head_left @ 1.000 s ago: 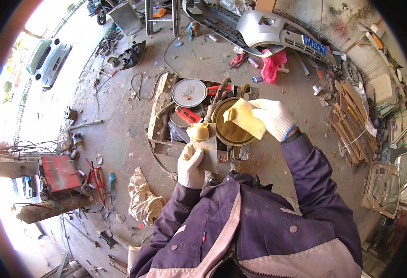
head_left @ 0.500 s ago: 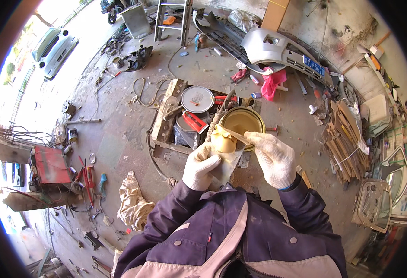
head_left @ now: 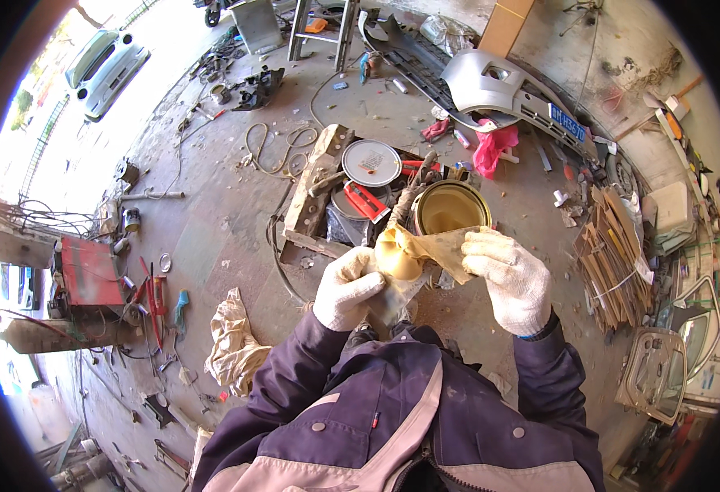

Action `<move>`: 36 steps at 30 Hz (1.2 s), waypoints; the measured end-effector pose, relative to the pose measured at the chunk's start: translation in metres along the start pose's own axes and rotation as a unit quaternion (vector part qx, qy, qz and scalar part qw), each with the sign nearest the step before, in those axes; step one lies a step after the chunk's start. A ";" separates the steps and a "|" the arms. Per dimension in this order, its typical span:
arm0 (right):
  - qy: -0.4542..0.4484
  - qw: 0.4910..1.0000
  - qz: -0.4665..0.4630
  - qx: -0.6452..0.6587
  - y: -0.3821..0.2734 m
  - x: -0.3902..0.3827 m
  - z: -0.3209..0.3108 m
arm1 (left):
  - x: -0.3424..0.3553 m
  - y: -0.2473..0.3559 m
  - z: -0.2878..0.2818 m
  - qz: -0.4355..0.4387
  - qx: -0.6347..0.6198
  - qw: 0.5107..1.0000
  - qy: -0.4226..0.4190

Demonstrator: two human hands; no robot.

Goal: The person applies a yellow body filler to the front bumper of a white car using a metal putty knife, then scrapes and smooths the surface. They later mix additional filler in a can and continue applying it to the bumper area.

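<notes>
My gloved left hand (head_left: 348, 291) grips a pale flat board (head_left: 396, 295) bearing a mound of yellow paste (head_left: 396, 261). My gloved right hand (head_left: 508, 283) is closed on a flat yellow spreader (head_left: 440, 248), whose far end touches the paste above the board. Just behind them is an open tin (head_left: 452, 205) of yellowish material. To its left are a round grey lid (head_left: 371, 161) and red tubes (head_left: 366, 202), within a battered wooden frame (head_left: 298, 228).
A silver bumper (head_left: 503, 90) and pink plastic bag (head_left: 495, 148) lie beyond. Stacked cardboard (head_left: 610, 258) and a car door (head_left: 647, 377) are on the right. A red machine (head_left: 89, 271), crumpled cloth (head_left: 233, 344), ladder (head_left: 323, 29) and looping hoses (head_left: 266, 156) surround the work spot.
My right hand has moved downward from over the tin, bringing the spreader leftward onto the paste on the board. My left hand still holds the board. The view has shifted slightly.
</notes>
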State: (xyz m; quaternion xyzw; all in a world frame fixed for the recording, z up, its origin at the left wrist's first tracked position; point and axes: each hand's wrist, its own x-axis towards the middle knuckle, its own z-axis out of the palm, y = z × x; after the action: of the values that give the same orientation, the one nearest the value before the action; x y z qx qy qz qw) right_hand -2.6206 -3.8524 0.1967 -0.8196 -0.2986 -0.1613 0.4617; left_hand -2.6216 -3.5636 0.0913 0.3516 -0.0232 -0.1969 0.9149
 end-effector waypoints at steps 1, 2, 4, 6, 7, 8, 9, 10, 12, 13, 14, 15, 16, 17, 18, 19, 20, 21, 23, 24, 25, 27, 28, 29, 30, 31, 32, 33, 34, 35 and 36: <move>0.001 1.000 -0.003 0.003 0.000 0.000 -0.001 | -0.002 0.003 0.000 0.005 -0.011 1.000 -0.001; 0.008 1.000 0.006 0.009 0.000 0.001 0.001 | -0.003 0.006 0.001 0.030 -0.022 0.999 -0.002; 0.015 0.997 0.026 0.068 0.002 0.003 0.001 | -0.006 0.013 0.005 0.086 -0.046 0.995 -0.004; 0.103 0.930 0.149 0.321 0.002 0.003 0.011 | -0.011 0.022 0.008 0.101 -0.028 0.994 0.014; 0.090 0.992 0.091 0.024 0.003 0.005 0.008 | -0.015 0.023 0.011 0.099 0.004 0.995 0.022; 0.123 0.980 0.146 0.055 0.003 0.006 0.012 | -0.017 0.022 0.015 0.095 0.033 0.994 0.045; 0.154 0.966 0.186 0.090 0.002 0.006 0.017 | -0.022 0.021 0.019 0.073 0.079 0.993 0.055; 0.188 0.947 0.233 0.118 0.001 0.007 0.020 | -0.025 0.017 0.024 0.065 0.118 0.989 0.064; 0.183 0.922 0.243 0.239 -0.005 0.005 0.028 | -0.022 0.006 0.034 0.054 0.192 0.973 0.114; 0.153 0.928 0.241 0.238 -0.009 0.001 0.028 | -0.023 0.001 0.037 0.062 0.193 0.972 0.122; 0.125 0.933 0.242 0.234 -0.012 -0.002 0.028 | -0.024 -0.001 0.039 0.089 0.166 0.975 0.117; 0.088 0.951 0.214 0.204 -0.014 -0.005 0.028 | -0.025 -0.004 0.041 0.092 0.147 0.977 0.125; 0.056 0.962 0.187 0.189 -0.014 -0.007 0.027 | -0.027 -0.006 0.043 0.095 0.128 0.978 0.133; 0.043 0.968 0.177 0.170 -0.012 -0.010 0.025 | -0.029 -0.007 0.044 0.109 0.120 0.976 0.143; 0.023 0.979 0.160 0.128 -0.010 -0.012 0.024 | -0.032 -0.007 0.046 0.113 0.110 0.977 0.141; 0.010 0.981 0.130 0.141 -0.004 -0.013 0.023 | -0.036 -0.008 0.047 0.123 0.127 0.974 0.143; -0.007 0.986 0.097 0.138 0.004 -0.012 0.023 | -0.040 -0.008 0.049 0.137 0.139 0.970 0.146; -0.017 0.988 0.067 0.135 0.009 -0.015 0.023 | -0.043 -0.010 0.050 0.155 0.112 0.969 0.158; -0.013 0.985 0.123 0.119 0.016 -0.024 0.026 | -0.052 -0.013 0.050 0.159 0.095 0.968 0.169; -0.011 0.982 0.153 0.111 0.017 -0.030 0.029 | -0.058 -0.016 0.049 0.144 0.088 0.970 0.173; 0.007 0.953 0.240 0.187 0.019 -0.034 0.037 | -0.064 -0.020 0.047 0.131 0.081 0.972 0.178; 0.038 0.899 0.309 0.308 0.018 -0.042 0.056 | -0.075 -0.035 0.044 0.124 0.046 0.966 0.220; 0.053 0.867 0.329 0.371 0.016 -0.046 0.066 | -0.080 -0.041 0.040 0.116 0.031 0.972 0.200; 0.035 0.842 0.359 0.402 0.015 -0.049 0.076 | -0.085 -0.050 0.039 0.121 0.016 0.969 0.216; 0.038 0.838 0.369 0.401 0.012 -0.051 0.087 | -0.088 -0.057 0.037 0.127 0.010 0.968 0.218; 0.029 0.836 0.375 0.400 0.011 -0.052 0.096 | -0.091 -0.061 0.035 0.121 0.008 0.970 0.210; 0.018 0.836 0.381 0.394 0.009 -0.052 0.104 | -0.094 -0.064 0.032 0.117 -0.009 0.970 0.212; 0.006 0.832 0.392 0.392 0.009 -0.051 0.111 | -0.096 -0.065 0.030 0.113 -0.024 0.970 0.215; -0.001 0.837 0.389 0.384 0.008 -0.050 0.119 | -0.096 -0.065 0.027 0.113 -0.040 0.970 0.212; -0.024 0.853 0.363 0.373 0.009 -0.048 0.126 | -0.098 -0.062 0.023 0.097 -0.044 0.974 0.201; -0.056 0.869 0.355 0.341 0.010 -0.046 0.132 | -0.097 -0.060 0.018 0.092 -0.037 0.976 0.193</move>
State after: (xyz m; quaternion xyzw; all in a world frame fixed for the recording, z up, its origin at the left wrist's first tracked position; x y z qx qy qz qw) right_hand -2.6516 -3.7593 0.0961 -0.6695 -0.0495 0.1713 0.7211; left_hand -2.7347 -3.5790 0.0753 0.3456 0.1289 -0.0414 0.9286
